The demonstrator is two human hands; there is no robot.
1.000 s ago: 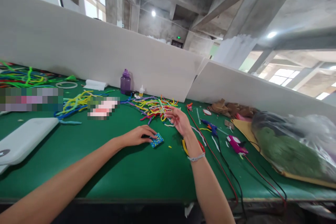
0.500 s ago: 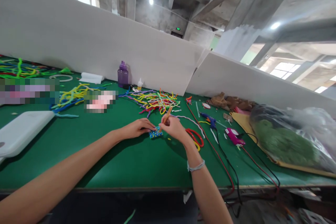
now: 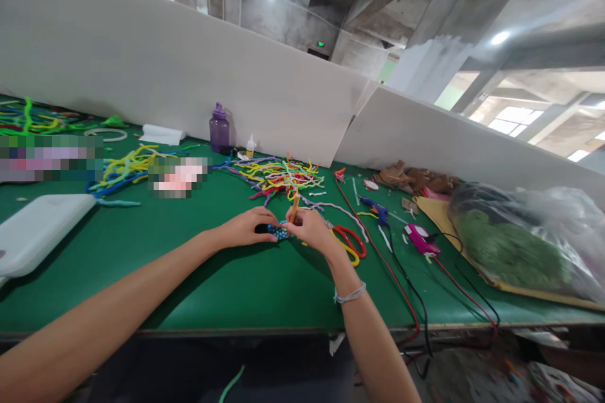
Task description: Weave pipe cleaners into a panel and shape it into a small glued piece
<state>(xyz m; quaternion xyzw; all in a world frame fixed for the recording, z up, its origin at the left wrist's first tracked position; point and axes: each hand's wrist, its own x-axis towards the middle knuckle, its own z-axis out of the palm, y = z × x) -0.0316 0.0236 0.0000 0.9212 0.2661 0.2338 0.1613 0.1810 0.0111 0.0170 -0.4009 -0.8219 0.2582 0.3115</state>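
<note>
My left hand (image 3: 246, 227) grips a small blue piece (image 3: 280, 230) dotted with yellow and white, thumb on the near side and fingers on the far side. My right hand (image 3: 311, 228) is closed round a slim orange-brown stick (image 3: 295, 204), held upright like a pen. The stick's lower end is hidden by the fingers, at the right end of the dotted piece. Beside my right wrist lie scissors (image 3: 363, 244) with red and yellow handles, partly covered by the hand. Behind both hands spreads a pile of colourful fuzzy stems (image 3: 283, 177).
A blue glue gun (image 3: 379, 213) and a magenta device (image 3: 422, 239) with cords lie to the right. Farther right is a plastic bag (image 3: 510, 252) of green material. A purple bottle (image 3: 219, 129) stands at the back; a white plastic object (image 3: 45, 227) lies at left.
My left thumb and fingers have spread to the two sides of the dotted piece, which sits slightly higher in view. The stick in my right hand stands more upright.
</note>
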